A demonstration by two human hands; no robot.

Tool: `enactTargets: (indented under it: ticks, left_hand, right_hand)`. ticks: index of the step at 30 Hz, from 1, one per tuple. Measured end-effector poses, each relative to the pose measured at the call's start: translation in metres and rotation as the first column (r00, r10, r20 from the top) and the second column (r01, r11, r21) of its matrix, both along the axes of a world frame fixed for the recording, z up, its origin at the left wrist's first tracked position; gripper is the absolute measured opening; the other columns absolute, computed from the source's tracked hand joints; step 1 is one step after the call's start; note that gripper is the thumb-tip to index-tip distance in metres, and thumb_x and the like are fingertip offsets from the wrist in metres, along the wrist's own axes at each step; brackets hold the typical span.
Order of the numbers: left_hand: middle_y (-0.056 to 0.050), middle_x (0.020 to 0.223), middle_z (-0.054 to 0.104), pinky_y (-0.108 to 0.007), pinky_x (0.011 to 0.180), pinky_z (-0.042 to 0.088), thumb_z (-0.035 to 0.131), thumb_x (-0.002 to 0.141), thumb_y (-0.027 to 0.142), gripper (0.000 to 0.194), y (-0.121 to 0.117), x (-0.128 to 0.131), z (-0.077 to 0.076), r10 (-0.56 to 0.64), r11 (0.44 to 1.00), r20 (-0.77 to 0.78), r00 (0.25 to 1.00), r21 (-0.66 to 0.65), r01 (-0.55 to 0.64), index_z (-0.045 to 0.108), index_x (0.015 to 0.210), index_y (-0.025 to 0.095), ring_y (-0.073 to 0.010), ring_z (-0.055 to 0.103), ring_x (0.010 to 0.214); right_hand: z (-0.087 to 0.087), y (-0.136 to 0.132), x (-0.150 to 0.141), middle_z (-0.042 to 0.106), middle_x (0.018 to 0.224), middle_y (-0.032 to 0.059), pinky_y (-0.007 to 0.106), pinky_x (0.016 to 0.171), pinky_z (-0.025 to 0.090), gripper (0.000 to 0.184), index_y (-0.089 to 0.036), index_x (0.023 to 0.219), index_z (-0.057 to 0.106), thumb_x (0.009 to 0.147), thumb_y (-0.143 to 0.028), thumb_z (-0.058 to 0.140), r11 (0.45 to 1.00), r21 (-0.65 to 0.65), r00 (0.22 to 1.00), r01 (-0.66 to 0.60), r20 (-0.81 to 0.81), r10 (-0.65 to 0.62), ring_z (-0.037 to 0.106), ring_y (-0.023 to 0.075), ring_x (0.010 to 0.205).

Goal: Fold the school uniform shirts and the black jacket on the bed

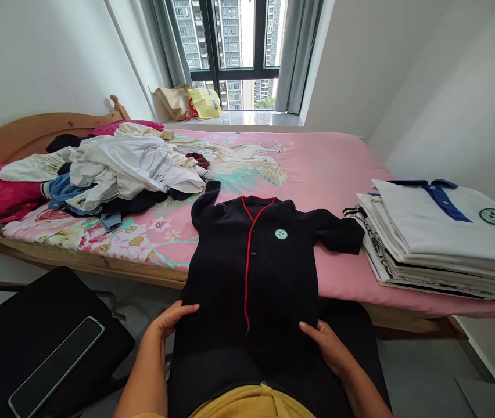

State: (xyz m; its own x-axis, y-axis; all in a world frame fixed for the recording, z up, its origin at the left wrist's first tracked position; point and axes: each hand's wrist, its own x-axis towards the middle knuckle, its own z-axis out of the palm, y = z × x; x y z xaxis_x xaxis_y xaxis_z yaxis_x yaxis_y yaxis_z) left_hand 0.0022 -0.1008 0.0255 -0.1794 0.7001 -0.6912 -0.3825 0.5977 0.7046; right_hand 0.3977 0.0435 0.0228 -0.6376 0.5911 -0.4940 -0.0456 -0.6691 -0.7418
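A black cardigan [221, 261] with red piping and a round green-and-white badge lies front up, its collar and sleeves on the bed and its lower part draped over the edge onto my lap. My left hand [171, 319] pinches its left side edge, thumb on top and the fingers mostly hidden below the cloth. On the opposite side edge, my right hand [328, 342] grips the cardigan the same way. One sleeve bends upward at the far left; the other stretches right, close to a stack of folded white shirts [439, 232] with a blue collar on top.
A loose heap of clothes [121, 168] covers the left of the pink bed [330, 162], near the wooden headboard [33, 122]. At lower left, a phone [58, 366] rests on a black chair [56, 296]. Paper and yellow bags [204, 103] stand on the windowsill.
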Motion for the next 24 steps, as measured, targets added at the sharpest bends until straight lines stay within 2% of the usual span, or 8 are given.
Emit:
enactTargets:
  ticks: [2, 4, 8, 11, 13, 16, 20, 24]
  left_hand:
    - [-0.011, 0.088, 0.073, -0.034, 0.081, 0.051, 0.077, 0.059, 0.035, 0.041, -0.002, 0.000, 0.001, 0.110, 0.990, 0.050, 0.993, 0.086, -0.114, 0.069, 0.092, 0.012, -0.0265, 0.067, 0.085]
    - [-0.011, 0.087, 0.073, -0.034, 0.080, 0.051, 0.076, 0.060, 0.034, 0.038, -0.002, 0.000, 0.003, 0.158, 0.976, 0.087, 0.984, 0.137, -0.169, 0.070, 0.091, 0.012, -0.0264, 0.068, 0.083]
    - [-0.012, 0.086, 0.072, -0.036, 0.074, 0.052, 0.077, 0.057, 0.024, 0.041, -0.005, 0.003, 0.003, 0.049, 0.992, 0.113, 0.992, 0.113, -0.061, 0.068, 0.095, 0.010, -0.0268, 0.068, 0.076]
    - [-0.013, 0.089, 0.072, -0.037, 0.078, 0.051, 0.077, 0.058, 0.028, 0.047, -0.007, 0.009, 0.000, 0.092, 0.982, 0.161, 0.983, 0.148, -0.116, 0.067, 0.100, 0.011, -0.0276, 0.068, 0.081]
    - [-0.013, 0.092, 0.072, -0.037, 0.082, 0.049, 0.076, 0.059, 0.030, 0.049, -0.007, 0.012, -0.001, 0.083, 0.985, 0.162, 0.983, 0.136, -0.106, 0.066, 0.102, 0.011, -0.0277, 0.067, 0.086]
    - [-0.012, 0.088, 0.072, -0.037, 0.081, 0.049, 0.078, 0.052, 0.024, 0.052, -0.004, 0.015, -0.001, 0.032, 0.996, 0.083, 0.996, 0.076, -0.039, 0.066, 0.100, 0.010, -0.0275, 0.066, 0.083]
    - [-0.008, 0.072, 0.071, -0.035, 0.073, 0.049, 0.079, 0.047, 0.023, 0.043, 0.000, 0.016, -0.002, 0.082, 0.997, -0.046, 0.996, 0.011, -0.082, 0.068, 0.086, 0.010, -0.0246, 0.066, 0.069]
    - [-0.007, 0.084, 0.072, -0.034, 0.080, 0.048, 0.078, 0.052, 0.028, 0.046, 0.005, 0.014, -0.001, 0.034, 0.999, -0.055, 0.998, 0.035, -0.032, 0.067, 0.095, 0.013, -0.0256, 0.066, 0.083]
  right_hand:
    - [0.001, -0.003, 0.005, 0.067, 0.107, 0.0109, 0.045, 0.095, 0.044, 0.040, -0.016, 0.109, 0.065, 0.075, -0.037, 0.069, 0.996, -0.070, 0.997, 0.054, -0.045, -0.057, 0.061, 0.0274, 0.102]
    - [0.003, -0.007, 0.010, 0.067, 0.105, 0.0099, 0.044, 0.094, 0.045, 0.037, -0.018, 0.106, 0.065, 0.075, -0.038, 0.068, 0.982, -0.153, 0.992, 0.114, -0.034, -0.121, 0.061, 0.0269, 0.102]
    - [0.006, -0.011, 0.010, 0.068, 0.102, 0.0104, 0.044, 0.092, 0.047, 0.037, -0.016, 0.107, 0.064, 0.075, -0.034, 0.069, 0.970, -0.202, 0.991, 0.135, 0.023, -0.133, 0.062, 0.0270, 0.100]
    - [0.008, -0.012, 0.005, 0.068, 0.103, 0.0106, 0.042, 0.093, 0.047, 0.038, -0.015, 0.110, 0.062, 0.076, -0.031, 0.069, 0.979, -0.185, 0.996, 0.084, -0.009, -0.087, 0.062, 0.0261, 0.101]
    - [0.009, -0.013, 0.002, 0.067, 0.105, 0.0101, 0.041, 0.093, 0.047, 0.040, -0.015, 0.112, 0.061, 0.076, -0.031, 0.069, 0.979, -0.187, 0.996, 0.082, -0.001, -0.084, 0.062, 0.0254, 0.101]
    - [0.005, -0.013, 0.000, 0.067, 0.107, 0.0095, 0.040, 0.090, 0.049, 0.045, -0.017, 0.115, 0.059, 0.075, -0.033, 0.070, 0.973, -0.196, 0.992, 0.124, 0.051, -0.116, 0.062, 0.0257, 0.101]
    - [-0.006, -0.012, 0.002, 0.066, 0.110, 0.0090, 0.040, 0.089, 0.049, 0.050, -0.019, 0.120, 0.056, 0.074, -0.032, 0.070, 0.972, -0.183, 0.989, 0.147, 0.055, -0.139, 0.061, 0.0258, 0.103]
    - [-0.010, -0.011, 0.002, 0.065, 0.112, 0.0080, 0.039, 0.092, 0.048, 0.048, -0.020, 0.120, 0.056, 0.075, -0.030, 0.069, 0.981, -0.145, 0.991, 0.132, 0.015, -0.131, 0.059, 0.0242, 0.106]
